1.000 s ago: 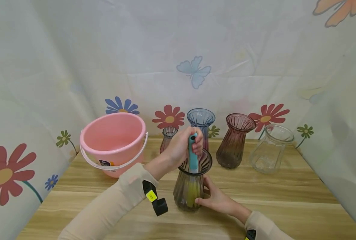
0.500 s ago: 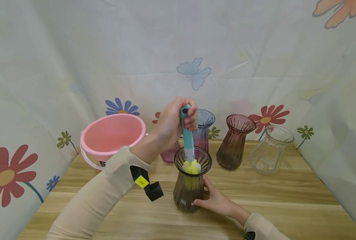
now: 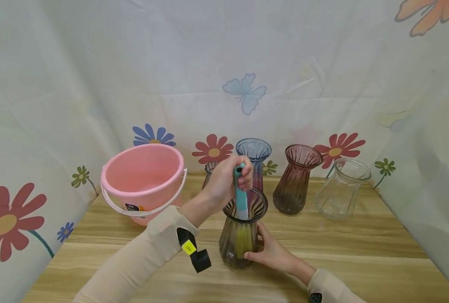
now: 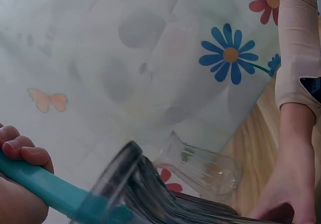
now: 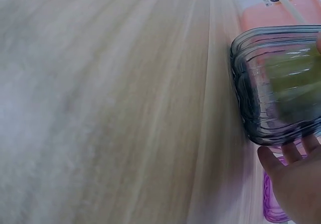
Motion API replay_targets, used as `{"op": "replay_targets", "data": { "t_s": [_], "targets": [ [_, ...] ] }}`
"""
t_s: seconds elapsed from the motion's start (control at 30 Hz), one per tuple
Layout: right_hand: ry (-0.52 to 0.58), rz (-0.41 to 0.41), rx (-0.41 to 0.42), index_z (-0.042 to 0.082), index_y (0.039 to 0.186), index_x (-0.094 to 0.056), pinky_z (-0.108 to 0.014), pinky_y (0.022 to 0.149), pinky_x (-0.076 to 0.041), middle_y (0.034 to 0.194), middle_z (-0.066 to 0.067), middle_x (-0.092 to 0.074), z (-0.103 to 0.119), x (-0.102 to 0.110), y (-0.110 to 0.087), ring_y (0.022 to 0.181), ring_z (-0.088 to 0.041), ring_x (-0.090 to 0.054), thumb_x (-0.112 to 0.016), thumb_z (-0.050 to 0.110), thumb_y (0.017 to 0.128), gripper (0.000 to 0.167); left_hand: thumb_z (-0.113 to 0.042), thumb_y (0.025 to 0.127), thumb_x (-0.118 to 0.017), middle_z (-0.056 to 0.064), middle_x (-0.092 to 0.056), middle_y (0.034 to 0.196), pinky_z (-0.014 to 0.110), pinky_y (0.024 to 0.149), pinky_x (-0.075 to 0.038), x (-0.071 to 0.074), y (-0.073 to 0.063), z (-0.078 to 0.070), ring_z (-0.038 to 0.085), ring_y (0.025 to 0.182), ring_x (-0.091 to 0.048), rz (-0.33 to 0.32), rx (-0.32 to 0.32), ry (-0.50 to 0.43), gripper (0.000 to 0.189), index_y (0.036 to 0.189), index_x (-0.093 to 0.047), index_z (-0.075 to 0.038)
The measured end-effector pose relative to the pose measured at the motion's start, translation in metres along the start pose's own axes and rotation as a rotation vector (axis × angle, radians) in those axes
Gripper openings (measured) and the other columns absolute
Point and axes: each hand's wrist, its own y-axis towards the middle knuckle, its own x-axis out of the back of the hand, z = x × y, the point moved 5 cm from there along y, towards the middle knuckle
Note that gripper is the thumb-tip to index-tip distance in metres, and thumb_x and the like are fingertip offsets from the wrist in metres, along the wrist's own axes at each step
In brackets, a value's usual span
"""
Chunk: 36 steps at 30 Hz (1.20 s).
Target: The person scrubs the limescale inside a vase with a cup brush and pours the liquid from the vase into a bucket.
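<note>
My left hand [image 3: 220, 183] grips the teal handle [image 3: 241, 193] of a sponge bottle brush and points it down through the mouth of a grey ribbed glass vase [image 3: 228, 242]. Through the glass shows the brush's yellow sponge head [image 5: 293, 83], low inside the vase. The vase stands upright on the wooden table. My right hand [image 3: 273, 252] holds it near the base from the right, thumb in front and fingers behind. In the left wrist view the handle runs from my left hand's curled fingers [image 4: 27, 153] into the vase's flared rim.
A pink bucket [image 3: 179, 176] with a white handle stands at left. Behind the grey vase are a blue-and-pink vase [image 3: 252, 149] and a smaller vase [image 3: 209, 167], partly hidden. A reddish-brown vase [image 3: 292, 189] and a clear one [image 3: 336, 202] stand at right, before the flowered backdrop.
Over the last second my left hand has pulled the bottle brush up until its sponge showed at the vase's mouth, then pushed it back down. My right hand and the vase have stayed put.
</note>
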Motion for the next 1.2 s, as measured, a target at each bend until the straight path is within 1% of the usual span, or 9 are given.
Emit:
{"op": "replay_targets", "data": {
  "t_s": [0.1,0.2,0.33,0.43,0.6,0.73,0.93,1.0,1.2],
  "targets": [
    [-0.009,0.001,-0.003,0.011,0.139,-0.017,-0.03,0.084,-0.049,0.131,-0.02,-0.035,0.0,-0.001,0.0,0.12,-0.044,-0.043,-0.071,0.017,0.079,0.081,-0.016,0.093,-0.024,0.0,-0.032,0.056,0.026,0.053,-0.031,0.002,-0.001,0.014,0.016,0.05,-0.029,0.005,0.03,0.018,0.031,0.066,-0.035,-0.007],
    [-0.029,0.029,-0.011,0.011,0.14,-0.013,-0.035,0.088,-0.048,0.134,-0.021,-0.032,0.001,-0.001,0.0,0.122,-0.044,-0.04,-0.069,0.018,0.081,0.082,-0.017,0.092,-0.025,0.0,-0.033,0.057,0.025,0.053,-0.033,0.002,-0.001,0.021,0.016,0.05,-0.031,0.017,0.051,0.051,0.029,0.067,-0.035,-0.006],
    [-0.048,0.093,-0.034,0.013,0.145,0.0,-0.047,0.098,-0.039,0.143,-0.023,-0.023,0.003,0.002,-0.001,0.129,-0.042,-0.031,-0.064,0.022,0.085,0.088,-0.016,0.092,-0.025,0.001,-0.033,0.058,0.026,0.053,-0.033,0.001,-0.002,0.021,0.017,0.051,-0.031,0.019,0.048,0.076,0.028,0.068,-0.034,-0.006],
    [-0.05,0.136,-0.043,0.014,0.147,0.008,-0.051,0.101,-0.034,0.148,-0.023,-0.014,0.004,0.006,-0.002,0.132,-0.042,-0.027,-0.061,0.023,0.088,0.091,-0.015,0.093,-0.024,0.001,-0.032,0.058,0.026,0.054,-0.032,0.002,-0.002,0.02,0.017,0.051,-0.031,0.014,0.039,0.071,0.028,0.068,-0.033,-0.006],
    [-0.062,0.161,-0.032,0.014,0.147,0.005,-0.049,0.101,-0.035,0.151,-0.019,-0.008,0.002,0.009,-0.002,0.134,-0.038,-0.026,-0.061,0.023,0.087,0.09,-0.018,0.093,-0.025,0.001,-0.033,0.057,0.026,0.054,-0.032,0.001,-0.003,0.017,0.018,0.051,-0.031,0.001,0.023,0.072,0.029,0.068,-0.034,-0.006],
    [-0.06,0.141,-0.007,0.016,0.148,-0.004,-0.046,0.102,-0.035,0.152,-0.012,-0.011,0.002,0.007,-0.003,0.135,-0.032,-0.025,-0.063,0.023,0.086,0.086,-0.017,0.094,-0.026,0.001,-0.032,0.057,0.027,0.053,-0.03,-0.001,0.0,0.002,0.019,0.051,-0.029,-0.007,0.004,0.062,0.03,0.067,-0.035,-0.006],
    [-0.077,0.099,0.008,0.018,0.147,-0.008,-0.042,0.099,-0.039,0.146,-0.015,-0.025,0.001,0.004,-0.004,0.13,-0.034,-0.034,-0.065,0.023,0.084,0.085,-0.014,0.091,-0.026,0.0,-0.028,0.055,0.027,0.053,-0.025,-0.003,0.004,-0.047,0.016,0.051,-0.026,-0.033,-0.111,-0.007,0.029,0.065,-0.035,-0.008],
    [-0.079,0.093,0.008,0.018,0.147,-0.007,-0.042,0.099,-0.039,0.143,-0.016,-0.028,0.001,0.004,-0.004,0.129,-0.035,-0.036,-0.066,0.024,0.084,0.085,-0.014,0.091,-0.025,0.0,-0.028,0.055,0.027,0.053,-0.025,-0.003,0.004,-0.058,0.016,0.051,-0.025,-0.034,-0.136,-0.016,0.029,0.065,-0.035,-0.009],
    [-0.059,0.087,-0.012,0.019,0.146,-0.008,-0.044,0.098,-0.04,0.143,-0.018,-0.027,0.001,0.004,-0.004,0.128,-0.037,-0.036,-0.065,0.024,0.085,0.084,-0.013,0.092,-0.023,0.001,-0.028,0.056,0.027,0.054,-0.026,-0.007,0.003,-0.063,0.016,0.051,-0.027,-0.013,-0.129,-0.011,0.03,0.065,-0.035,-0.008]
  ]
}}
